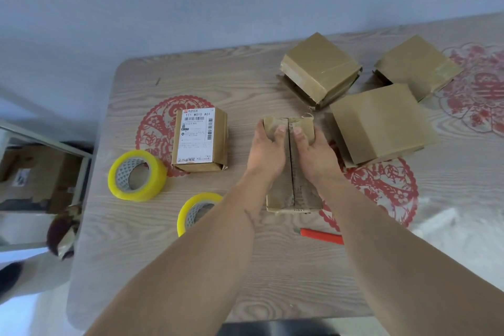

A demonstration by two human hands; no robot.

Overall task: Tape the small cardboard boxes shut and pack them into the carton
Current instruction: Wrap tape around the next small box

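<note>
Both forearms reach forward, nearly parallel; the left hand and right hand lie side by side, palms down, thumbs almost touching.

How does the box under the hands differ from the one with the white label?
The box under the hands has an open seam between its top flaps and no label on top; the labelled box carries a white shipping label there. The left hand and right hand press the first; the labelled box sits untouched, beside the tape rolls. Both are small brown cardboard.

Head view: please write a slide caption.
Both hands press the flaps of a small box shut beside two tape rolls.
</note>
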